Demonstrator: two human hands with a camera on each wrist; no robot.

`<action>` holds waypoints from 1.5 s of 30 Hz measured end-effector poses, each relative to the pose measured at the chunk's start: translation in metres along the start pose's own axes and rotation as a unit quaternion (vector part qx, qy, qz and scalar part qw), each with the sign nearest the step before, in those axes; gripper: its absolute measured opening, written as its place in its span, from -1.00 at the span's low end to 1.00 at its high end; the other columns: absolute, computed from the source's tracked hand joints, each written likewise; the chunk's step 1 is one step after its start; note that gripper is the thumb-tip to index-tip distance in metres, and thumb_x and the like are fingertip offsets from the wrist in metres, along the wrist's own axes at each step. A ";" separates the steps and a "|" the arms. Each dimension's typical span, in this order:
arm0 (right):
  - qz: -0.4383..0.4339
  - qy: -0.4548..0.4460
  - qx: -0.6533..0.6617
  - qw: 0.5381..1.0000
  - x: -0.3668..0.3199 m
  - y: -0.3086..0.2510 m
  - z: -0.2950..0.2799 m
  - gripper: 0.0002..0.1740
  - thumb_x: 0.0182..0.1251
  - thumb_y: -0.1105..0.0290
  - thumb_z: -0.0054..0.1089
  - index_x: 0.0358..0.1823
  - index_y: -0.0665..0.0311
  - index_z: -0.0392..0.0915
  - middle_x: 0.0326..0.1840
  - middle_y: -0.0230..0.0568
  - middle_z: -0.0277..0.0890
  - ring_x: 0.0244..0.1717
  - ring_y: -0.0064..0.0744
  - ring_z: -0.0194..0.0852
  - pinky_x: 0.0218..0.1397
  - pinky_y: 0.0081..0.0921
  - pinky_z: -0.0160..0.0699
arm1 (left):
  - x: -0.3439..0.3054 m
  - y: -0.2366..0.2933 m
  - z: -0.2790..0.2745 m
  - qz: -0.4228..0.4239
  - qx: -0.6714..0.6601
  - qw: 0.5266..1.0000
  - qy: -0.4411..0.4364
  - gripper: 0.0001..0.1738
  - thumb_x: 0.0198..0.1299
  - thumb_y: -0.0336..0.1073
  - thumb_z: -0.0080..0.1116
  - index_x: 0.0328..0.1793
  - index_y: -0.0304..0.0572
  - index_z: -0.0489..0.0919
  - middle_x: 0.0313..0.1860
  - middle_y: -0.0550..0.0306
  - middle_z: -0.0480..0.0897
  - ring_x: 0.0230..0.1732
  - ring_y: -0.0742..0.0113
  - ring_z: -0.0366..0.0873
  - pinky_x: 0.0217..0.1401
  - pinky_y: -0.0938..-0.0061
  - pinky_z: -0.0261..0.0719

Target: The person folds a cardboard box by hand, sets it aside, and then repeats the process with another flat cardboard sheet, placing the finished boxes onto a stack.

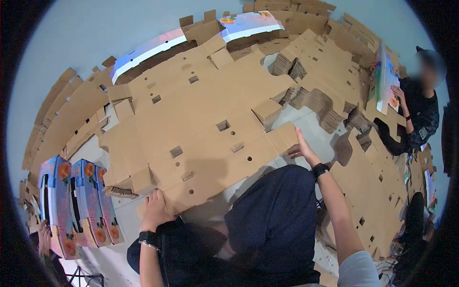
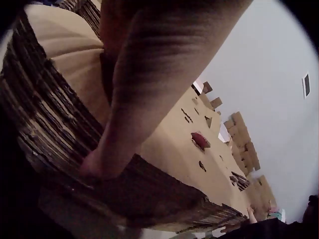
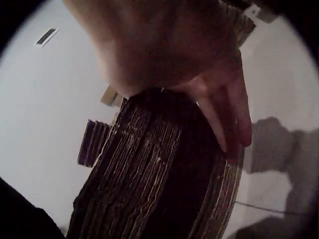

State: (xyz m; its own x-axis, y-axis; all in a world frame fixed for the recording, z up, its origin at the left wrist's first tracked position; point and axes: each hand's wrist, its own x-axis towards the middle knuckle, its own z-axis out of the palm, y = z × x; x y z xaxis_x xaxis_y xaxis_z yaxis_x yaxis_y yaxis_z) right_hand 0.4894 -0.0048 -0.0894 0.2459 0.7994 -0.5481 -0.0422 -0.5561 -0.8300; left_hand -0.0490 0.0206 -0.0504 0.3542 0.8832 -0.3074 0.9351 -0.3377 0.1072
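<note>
A wide stack of flat, die-cut brown cardboard sheets (image 1: 201,119) lies in front of me, with slots and folded flaps. My left hand (image 1: 155,210) rests against its near left corner. In the left wrist view that hand (image 2: 129,129) overlaps the layered edges (image 2: 50,94), and most of its fingers are hidden. At the near right end, my right hand (image 1: 304,148) touches the stack's edge with its thumb raised and fingers spread. The right wrist view shows the right hand's straight fingers (image 3: 239,114) along the side of the layered cardboard (image 3: 129,174).
Printed blue and pink boxes (image 1: 62,205) stand at the left, beside another person's hand (image 1: 44,237). More cardboard stacks (image 1: 363,186) are at the right. Behind them a person in dark clothes (image 1: 416,110) handles a printed sheet (image 1: 386,79). Printed panels (image 1: 251,24) lie along the far side.
</note>
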 end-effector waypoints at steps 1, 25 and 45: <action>0.011 0.034 -0.047 0.998 0.001 -0.001 -0.002 0.09 0.13 -0.59 -0.46 0.40 0.18 0.16 -0.07 0.17 0.56 -0.05 -0.14 0.60 0.00 -0.20 0.50 | -0.001 -0.001 0.000 -0.001 -0.002 1.000 -0.005 0.03 -0.55 -0.07 0.57 0.12 -0.35 0.28 0.08 -0.13 0.40 0.22 -0.09 0.31 0.24 0.12 0.27; -0.394 -0.100 -0.728 0.552 -0.052 -0.059 0.129 -0.64 -0.09 0.34 0.33 -0.21 0.27 0.53 -0.31 -0.09 0.59 -0.22 -0.05 0.60 -0.18 -0.23 0.56 | -0.003 -0.006 0.010 0.007 -0.024 0.998 0.066 0.03 -0.53 -0.08 0.55 0.17 -0.29 0.31 0.05 -0.06 0.44 0.18 -0.03 0.36 0.29 0.15 0.25; -0.426 -0.093 -0.631 0.641 -0.060 -0.056 0.121 -0.68 -0.11 0.37 0.31 -0.27 0.25 0.48 -0.23 -0.12 0.49 -0.24 0.01 0.56 -0.23 -0.13 0.53 | -0.005 -0.007 0.008 0.013 -0.009 0.996 0.084 0.08 -0.59 -0.04 0.57 0.19 -0.28 0.35 0.07 -0.03 0.47 0.19 0.01 0.36 0.23 0.16 0.28</action>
State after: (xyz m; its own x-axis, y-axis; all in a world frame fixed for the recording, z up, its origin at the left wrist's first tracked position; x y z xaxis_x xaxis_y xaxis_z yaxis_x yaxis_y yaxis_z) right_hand 0.3604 0.0061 -0.0223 -0.4657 0.8835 -0.0512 0.8776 0.4535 -0.1555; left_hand -0.0570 0.0161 -0.0573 0.3742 0.9163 -0.1426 0.9248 -0.3571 0.1314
